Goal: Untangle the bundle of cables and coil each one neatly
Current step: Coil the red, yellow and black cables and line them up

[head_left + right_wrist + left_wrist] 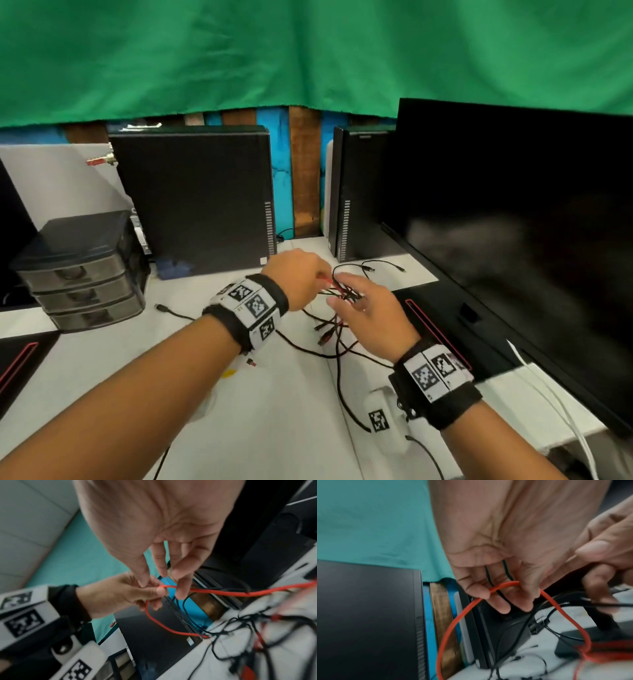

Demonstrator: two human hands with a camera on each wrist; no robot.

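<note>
Both hands met over the tangle (337, 298), held just above the white table (291, 411). Left hand (294, 277) had its fingers curled around a loop of the red cable (453, 622), which bent over the fingertips (481, 592) and hung down on either side; thin black cables (489, 577) also ran between those fingers. Right hand (370, 315) reached in from the other side, its fingers (183, 586) extended and lightly bent, touching the red cable where it crossed toward the left hand; whether they pinched it could not be told through the blur. From the knot, red and black strands trailed down onto the table in loose, crossing loops, with several plug ends lying near the right wrist. One black cable ran away leftward, its plug (160, 307) resting alone on the table. Behind the hands stood two black computer cases (195, 195), a monitor (513, 222) at right, a small drawer unit (82, 270) at left, and a green cloth (308, 51) above.
</note>
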